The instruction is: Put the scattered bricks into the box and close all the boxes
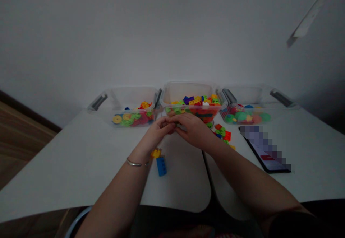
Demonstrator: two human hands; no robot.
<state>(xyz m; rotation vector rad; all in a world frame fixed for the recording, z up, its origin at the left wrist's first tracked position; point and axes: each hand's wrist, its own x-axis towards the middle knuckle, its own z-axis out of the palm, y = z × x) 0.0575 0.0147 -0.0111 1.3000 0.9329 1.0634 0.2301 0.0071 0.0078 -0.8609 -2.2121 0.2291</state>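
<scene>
My left hand and my right hand meet above the table, just in front of the middle bin. The fingers of both are bent and pressed together at the tips. Whatever they pinch between them is hidden or too small to name. Below my left wrist, a blue building block lies on the white tabletop with a yellow toy piece at its far end. Beside my right forearm is a small cluster of red, green, blue and yellow blocks, partly covered by that arm.
Three clear plastic bins stand along the wall: a left bin with colourful pieces, a middle bin heaped with blocks, a right bin with round pieces. A tablet lies at the right. A dark seam crosses the table.
</scene>
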